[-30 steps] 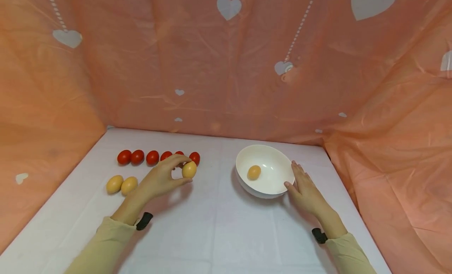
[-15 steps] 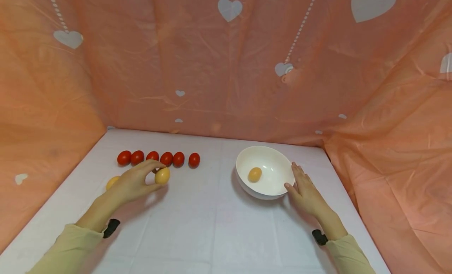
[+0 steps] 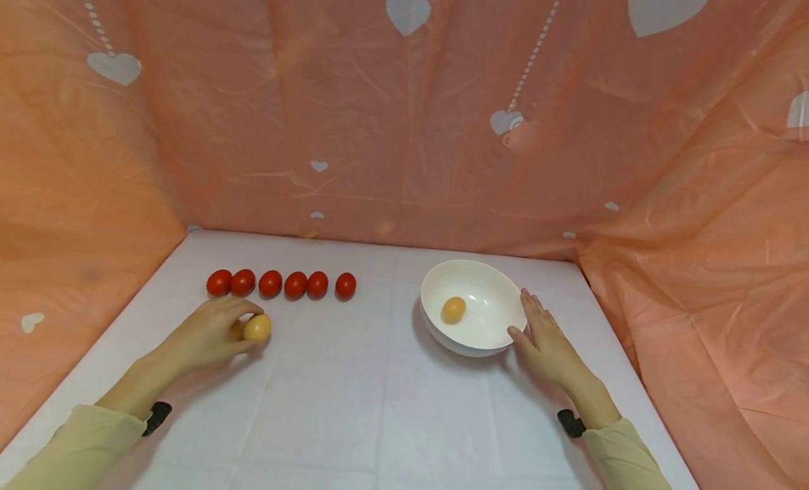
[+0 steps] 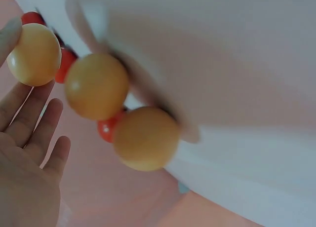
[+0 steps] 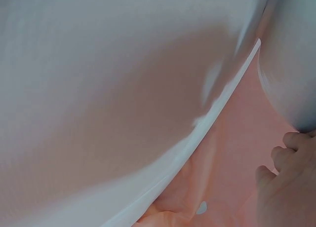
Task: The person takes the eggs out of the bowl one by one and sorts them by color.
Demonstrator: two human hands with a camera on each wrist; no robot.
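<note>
My left hand (image 3: 205, 335) pinches a yellow egg (image 3: 258, 328) between thumb and fingertips at the left of the table. In the left wrist view that held egg (image 4: 34, 54) sits at the upper left, with two more yellow eggs, a nearer one (image 4: 146, 138) and a middle one (image 4: 96, 86), beside it; the hand hides both in the head view. At the right, my right hand (image 3: 551, 346) rests against the rim of a white bowl (image 3: 468, 344) with its fingers extended. A single yellow egg (image 3: 453, 309) lies inside the bowl.
Behind the left hand, several red eggs (image 3: 270, 283) form a row on the white tablecloth (image 3: 379, 406). An orange curtain (image 3: 354, 125) printed with pale hearts encloses the table at the back and both sides.
The left hand has moved left and toward the near side with the yellow egg in its fingers, uncovering the red row and covering two yellow eggs. The right hand and bowl have stayed put.
</note>
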